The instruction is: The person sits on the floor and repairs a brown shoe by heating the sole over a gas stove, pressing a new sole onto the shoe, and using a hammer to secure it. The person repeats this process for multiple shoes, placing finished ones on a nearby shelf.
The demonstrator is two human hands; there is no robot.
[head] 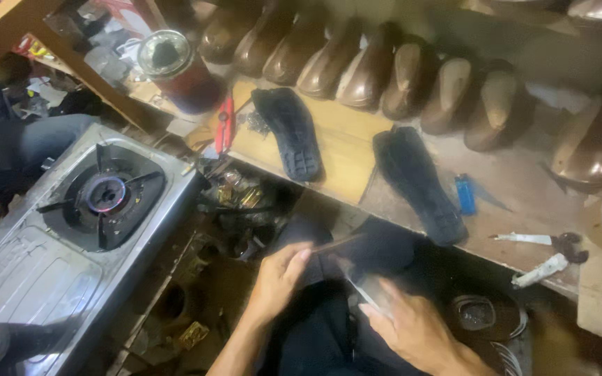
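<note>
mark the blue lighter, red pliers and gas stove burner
lighter (465, 194): head view, middle of its blue body.
pliers (225, 124): head view, on the red handles.
burner (106, 193): head view, centre ring of the stove.

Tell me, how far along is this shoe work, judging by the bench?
Looks done: a row of brown shoe uppers stands shaped on forms along the bench. In hand: the left hand and right hand work a dark piece on the lap with a thin blade. Seemingly left: two black soles lie loose, unattached, beside glue tubes.
</note>
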